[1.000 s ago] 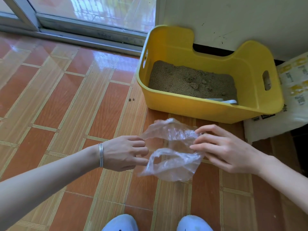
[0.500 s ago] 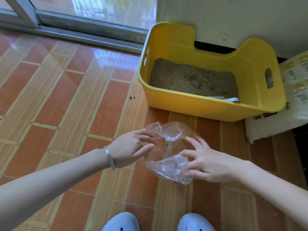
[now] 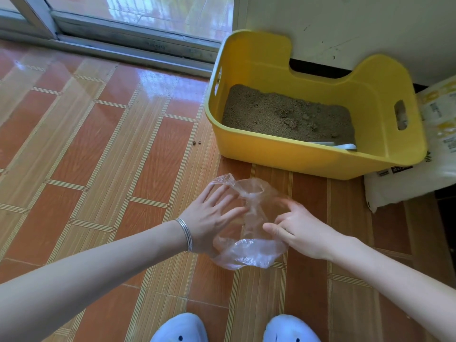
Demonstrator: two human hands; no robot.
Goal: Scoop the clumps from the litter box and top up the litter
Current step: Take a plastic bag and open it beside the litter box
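Centrally, just in front of the yellow litter box [image 3: 320, 161], a clear plastic bag [image 3: 249, 254] is held low over the tiled floor [image 3: 98, 149] between two bare hands; whether it touches the floor cannot be told. The left hand [image 3: 209, 220] is laid against the bag's left side with its fingers spread and nearly straight, and the film's upper edge is draped over the fingertips. A silver bangle [image 3: 186, 234] is worn at that wrist. The right hand [image 3: 298, 230] is curled, and the bag's right side is pinched between its thumb and bent fingers. The hands are separated only by the crumpled film. The litter box is set against the wall [image 3: 345, 25], near the sliding-door track [image 3: 128, 45], and is partly filled with tan granular litter [image 3: 266, 112], in which a few darker clumps [image 3: 291, 123] can be made out toward the middle. A white scoop [image 3: 344, 146] is seen in the near right corner of the box, mostly hidden by the front wall. A white litter sack [image 3: 436, 144] with yellow print is propped just to the right of the box. A few stray pellets [image 3: 196, 142] are scattered on the floor to its left. Two pale blue shoes [image 3: 180, 329] are visible at the bottom edge.
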